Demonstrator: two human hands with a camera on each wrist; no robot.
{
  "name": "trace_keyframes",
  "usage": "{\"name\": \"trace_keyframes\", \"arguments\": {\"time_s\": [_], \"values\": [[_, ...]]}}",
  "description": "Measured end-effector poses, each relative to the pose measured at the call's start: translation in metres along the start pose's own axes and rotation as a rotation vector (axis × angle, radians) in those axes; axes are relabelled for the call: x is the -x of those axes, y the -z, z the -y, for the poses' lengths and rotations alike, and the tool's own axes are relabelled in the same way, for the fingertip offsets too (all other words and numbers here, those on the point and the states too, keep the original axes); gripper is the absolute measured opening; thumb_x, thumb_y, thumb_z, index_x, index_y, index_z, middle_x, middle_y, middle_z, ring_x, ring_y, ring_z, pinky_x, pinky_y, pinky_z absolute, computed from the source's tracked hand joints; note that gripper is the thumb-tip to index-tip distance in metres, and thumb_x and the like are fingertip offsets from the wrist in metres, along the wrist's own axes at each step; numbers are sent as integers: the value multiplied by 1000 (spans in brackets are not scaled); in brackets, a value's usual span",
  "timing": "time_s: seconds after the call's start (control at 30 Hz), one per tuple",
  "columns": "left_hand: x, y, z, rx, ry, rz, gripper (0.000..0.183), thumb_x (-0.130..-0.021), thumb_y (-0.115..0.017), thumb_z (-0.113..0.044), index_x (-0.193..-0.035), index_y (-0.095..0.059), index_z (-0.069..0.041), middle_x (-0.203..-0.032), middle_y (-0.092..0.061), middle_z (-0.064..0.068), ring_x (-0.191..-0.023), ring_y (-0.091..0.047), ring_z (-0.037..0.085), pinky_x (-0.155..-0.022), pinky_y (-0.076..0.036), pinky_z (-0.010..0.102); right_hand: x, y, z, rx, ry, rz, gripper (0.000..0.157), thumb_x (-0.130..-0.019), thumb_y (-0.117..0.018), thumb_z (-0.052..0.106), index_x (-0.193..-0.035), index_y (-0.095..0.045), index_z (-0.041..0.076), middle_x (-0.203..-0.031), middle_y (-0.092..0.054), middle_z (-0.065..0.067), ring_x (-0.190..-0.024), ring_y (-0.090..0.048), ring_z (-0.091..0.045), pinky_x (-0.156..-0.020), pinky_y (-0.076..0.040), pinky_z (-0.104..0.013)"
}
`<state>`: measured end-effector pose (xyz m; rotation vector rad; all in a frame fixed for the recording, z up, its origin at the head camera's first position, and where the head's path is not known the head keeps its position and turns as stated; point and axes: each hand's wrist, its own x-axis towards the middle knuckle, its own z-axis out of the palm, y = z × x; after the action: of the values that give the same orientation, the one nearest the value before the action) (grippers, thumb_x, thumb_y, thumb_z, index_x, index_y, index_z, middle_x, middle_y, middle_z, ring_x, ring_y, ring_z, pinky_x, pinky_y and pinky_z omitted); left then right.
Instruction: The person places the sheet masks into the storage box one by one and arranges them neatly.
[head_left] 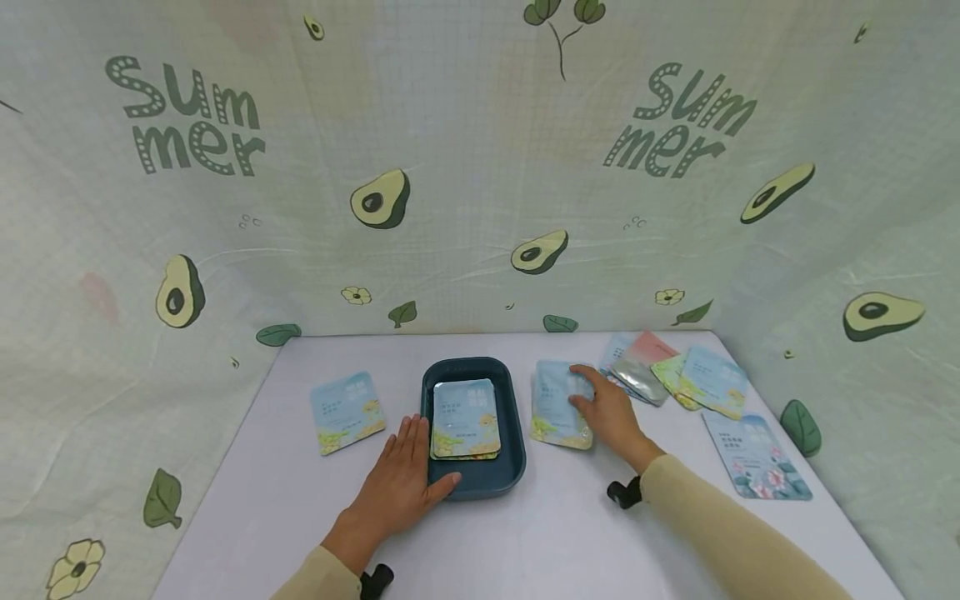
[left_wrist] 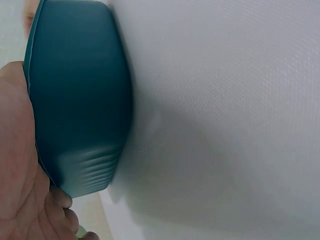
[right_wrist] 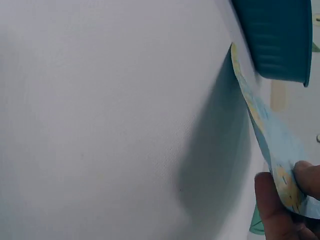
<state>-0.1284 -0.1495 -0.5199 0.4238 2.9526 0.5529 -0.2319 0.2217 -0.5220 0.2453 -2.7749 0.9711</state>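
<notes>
My left hand [head_left: 397, 487] rests with straight fingers along the left rim of a dark blue-green tray [head_left: 514, 458]; the tray's outer wall [left_wrist: 80, 95] fills the upper left of the left wrist view. Inside the tray lie stacked light blue flat sachets [head_left: 465, 417] with printed flowers. Right of the tray, my right hand [head_left: 615, 421] pinches a similar light blue sachet [head_left: 555, 408] by its right side. In the right wrist view the thumb is on one face of this sachet [right_wrist: 270, 132] and fingers are on the other. It is tilted, casting a shadow on the table.
One light blue sachet [head_left: 348, 412] lies left of the tray. At the back right, several sachets overlap, including a silver one [head_left: 637, 379], a pink one [head_left: 652, 346] and a blue one [head_left: 712, 382]. A larger floral sachet [head_left: 757, 458] lies near the table's right edge.
</notes>
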Motion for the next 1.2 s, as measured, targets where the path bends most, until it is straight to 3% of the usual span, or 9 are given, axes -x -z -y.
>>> {"name": "trace_keyframes", "arguments": {"time_s": [0.07,0.2,0.3,0.37,0.43,0.5,0.63,1.0,1.2], "values": [[0,0,0,1,3,3,107,-101,-47,-74,-168,-13,2,-176,-12,22,-165,-7,37,-130,-18,59,-1,1,-2,-43,-47,32,46,-97,-76,15,-142,-63,12,-110,-74,-22,-79,-61,-28,-68,-50,-39],[0,1,-2,5,5,6,107,-101,-48,-73,-168,-13,2,-176,-12,22,-165,-7,37,-130,-18,59,-5,3,-6,-132,-136,97,39,-100,-73,17,-137,-66,8,-139,-66,-24,-115,-67,-41,-92,-57,-51],[1,3,-3,6,8,11,106,-102,-48,-73,-168,-13,2,-176,-11,21,-165,-7,37,-130,-17,59,-9,5,-8,-205,-209,153,39,-101,-69,13,-140,-63,8,-154,-54,-25,-141,-51,-49,-109,-48,-62],[1,4,-4,2,9,14,106,-102,-48,-72,-168,-13,2,-176,-12,22,-165,-7,37,-130,-17,59,-11,7,-10,-242,-243,172,40,-102,-65,10,-142,-61,8,-158,-48,-26,-146,-45,-50,-111,-47,-61],[1,4,-4,-1,11,16,106,-102,-48,-72,-168,-13,2,-176,-12,22,-165,-7,37,-130,-18,59,-13,10,-10,-278,-266,176,41,-102,-64,9,-142,-61,7,-150,-53,-28,-135,-54,-48,-102,-54,-55],[1,4,-4,-3,13,18,106,-102,-49,-72,-168,-13,2,-176,-12,22,-165,-7,37,-130,-18,58,-14,13,-9,-299,-274,160,41,-101,-65,7,-142,-62,6,-128,-59,-25,-112,-64,-40,-85,-60,-43],[0,3,-3,-18,13,15,106,-101,-49,-73,-168,-13,2,-176,-12,22,-165,-7,37,-130,-18,58,-16,19,-5,-349,-278,144,40,-100,-65,4,-140,-62,5,-90,-48,-9,-78,-54,-20,-59,-53,-28],[0,0,0,-69,-2,-1,107,-101,-45,-76,-167,-15,3,-176,-12,22,-165,-8,38,-130,-18,59,-23,38,19,-378,-257,131,38,-102,-65,5,-140,-63,6,-75,-38,0,-69,-50,-16,-59,-54,-28],[-1,1,0,-80,-2,2,107,-101,-44,-76,-168,-15,2,-176,-13,22,-165,-7,37,-130,-18,59,-30,46,43,-492,-248,129,39,-101,-65,3,-140,-62,3,-83,-57,-7,-72,-59,-14,-60,-57,-28]]}}
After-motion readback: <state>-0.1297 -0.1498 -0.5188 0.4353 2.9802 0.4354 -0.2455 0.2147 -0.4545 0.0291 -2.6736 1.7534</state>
